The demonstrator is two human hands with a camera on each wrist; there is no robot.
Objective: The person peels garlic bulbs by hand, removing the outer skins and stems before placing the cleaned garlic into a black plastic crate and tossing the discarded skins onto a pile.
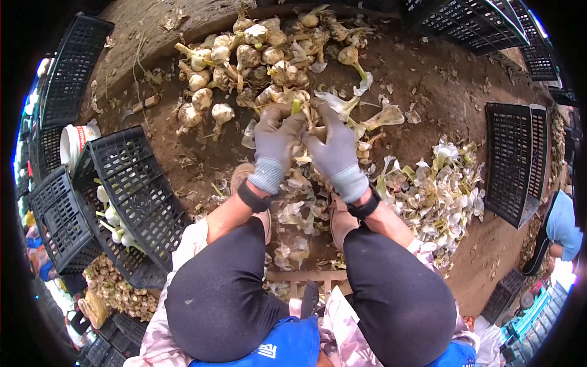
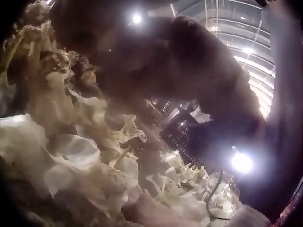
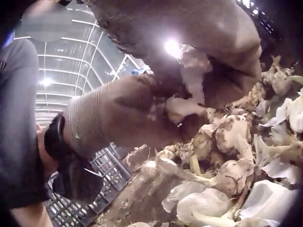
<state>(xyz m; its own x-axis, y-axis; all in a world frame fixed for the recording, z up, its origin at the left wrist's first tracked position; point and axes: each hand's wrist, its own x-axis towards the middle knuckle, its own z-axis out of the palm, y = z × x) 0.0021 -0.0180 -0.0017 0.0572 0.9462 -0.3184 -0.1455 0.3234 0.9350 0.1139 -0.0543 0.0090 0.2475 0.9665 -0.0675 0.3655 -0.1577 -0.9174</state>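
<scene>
Both gloved hands meet in front of the garlic pile [image 1: 257, 67]. My left hand [image 1: 275, 136] grips a garlic [image 1: 296, 106], its cut green stem poking up between thumb and fingers. Close against it, my right hand [image 1: 335, 147] pinches the papery outer skin [image 1: 313, 116] of the same garlic. The bulb itself is mostly hidden by the gloves. In the right wrist view, pale skin [image 3: 193, 78] shows between the two hands. Dark glove fills much of the left wrist view, over loose peeled skins [image 2: 75, 151].
A heap of peeled skins [image 1: 434, 202] lies on the ground to the right, before a black crate [image 1: 516, 162]. At left, a black crate [image 1: 137, 202] holds white garlic [image 1: 113, 215], with a white bucket [image 1: 76, 142] behind. A knife with a wooden handle [image 1: 147, 103] lies left of the pile.
</scene>
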